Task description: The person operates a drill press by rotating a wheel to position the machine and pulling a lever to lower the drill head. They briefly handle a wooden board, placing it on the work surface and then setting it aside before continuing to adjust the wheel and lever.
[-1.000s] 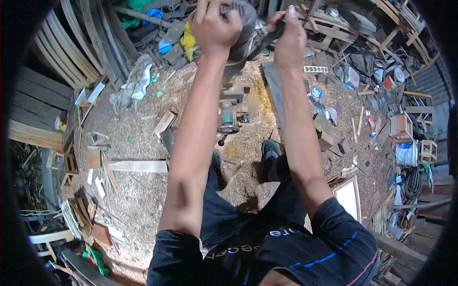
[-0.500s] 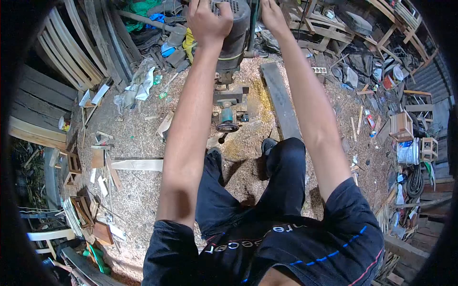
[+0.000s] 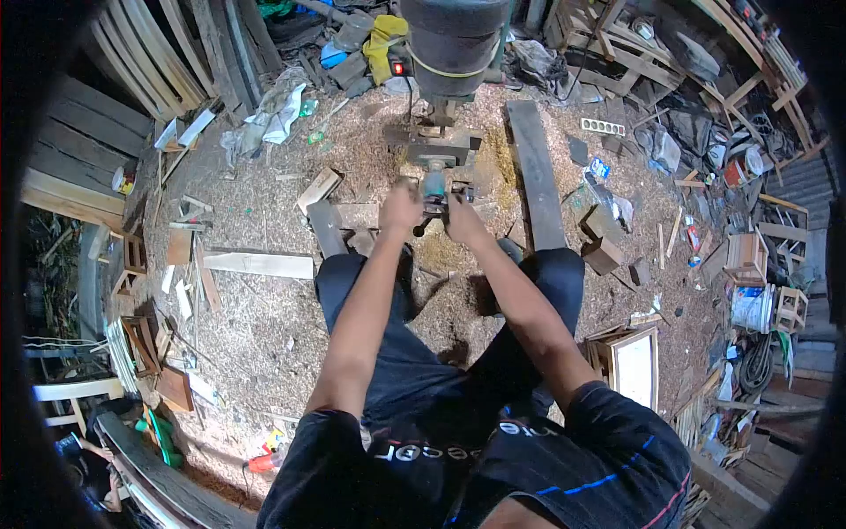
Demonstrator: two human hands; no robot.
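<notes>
- Done so far: both hands are at the machine's handwheel [image 3: 434,210], low in ctr. Motor housing [image 3: 454,44] sits above, approx. in line w/ it. No finished pc. can be made out at the machine.
- Left to do: can't judge; what sits in the vise [image 3: 434,157], if anything, is too small to tell.
- L hand [image 3: 401,208]: fingers curled, at wheel's L side; blurred, can't tell if it's clenched on the rim.
- R hand [image 3: 463,222]: at wheel's R side, fingers partly bent, thumb side toward the hub; grip unclear too.
- Black knob [image 3: 419,231] hangs just below the wheel, betw. the wrists.
- Switch [image 3: 398,68] glows red, up L of the machine; can't tell if the motor's running.
- R edge: long plank [image 3: 536,172] lies lengthwise, near end by the R knee; probably limits R elbow swing if arms drop low.
- L edge: wood block [image 3: 319,187] & short board [image 3: 326,227], near the L knee.
- Room: shavings-covered floor [image 3: 264,339] spreads L of the legs; machine blocks straight ahead, so sideways elbow room looks better.
- Another person [image 3: 92,472], far lower L, well apart.
</notes>
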